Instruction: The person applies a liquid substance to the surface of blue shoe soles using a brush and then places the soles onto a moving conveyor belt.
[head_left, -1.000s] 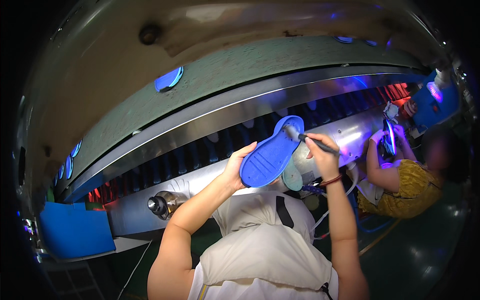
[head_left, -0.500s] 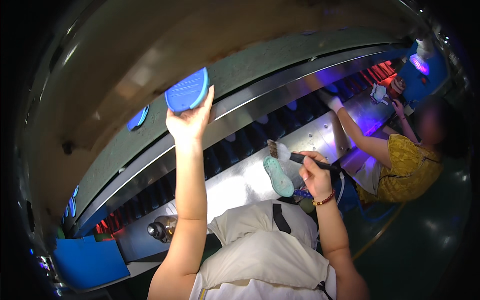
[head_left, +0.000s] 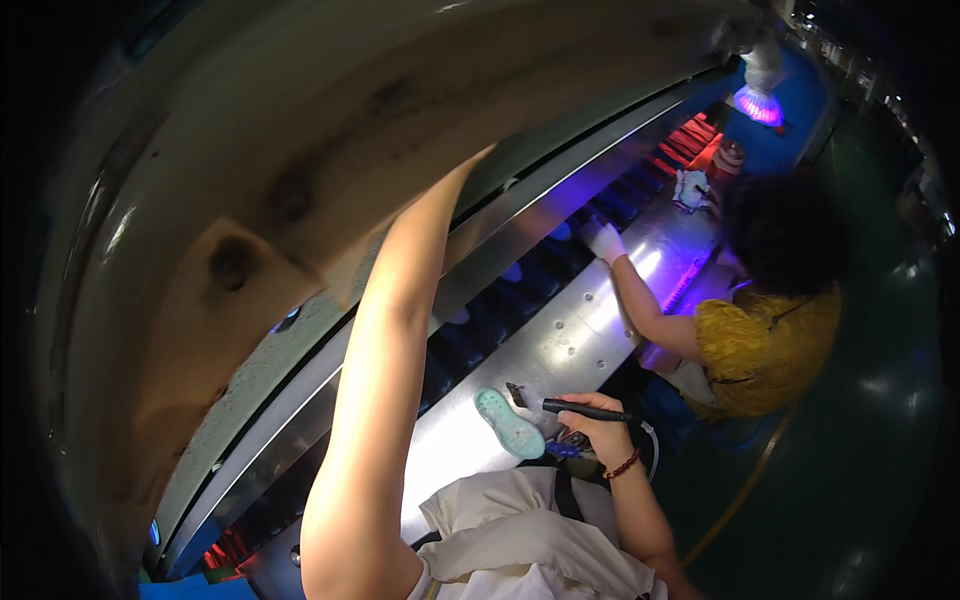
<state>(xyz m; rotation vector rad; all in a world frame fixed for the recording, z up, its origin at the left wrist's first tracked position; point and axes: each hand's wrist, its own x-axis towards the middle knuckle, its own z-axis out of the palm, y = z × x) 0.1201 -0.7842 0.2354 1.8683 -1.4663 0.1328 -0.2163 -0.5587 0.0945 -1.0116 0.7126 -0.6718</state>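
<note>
My left forearm (head_left: 400,300) reaches steeply up and away; its hand is hidden past the edge of the big pale overhead hood (head_left: 300,180). My right hand (head_left: 592,425) is low over the steel bench (head_left: 560,345), shut on a dark-handled brush (head_left: 560,405) whose bristle end points left. Just left of the bristles, a pale teal shoe sole (head_left: 510,425) lies on the bench, apart from my hand. The blue sole from the earlier frames is out of sight.
A dark slatted conveyor (head_left: 480,325) runs diagonally behind the bench. At the right a co-worker in a yellow top (head_left: 765,350) reaches a gloved hand (head_left: 604,240) onto the bench. A purple lamp (head_left: 757,103) and red items (head_left: 692,140) are far right.
My left hand lifted the blue sole from in front of me up to the hood and went out of sight. My right hand lowered the brush to the bench.
</note>
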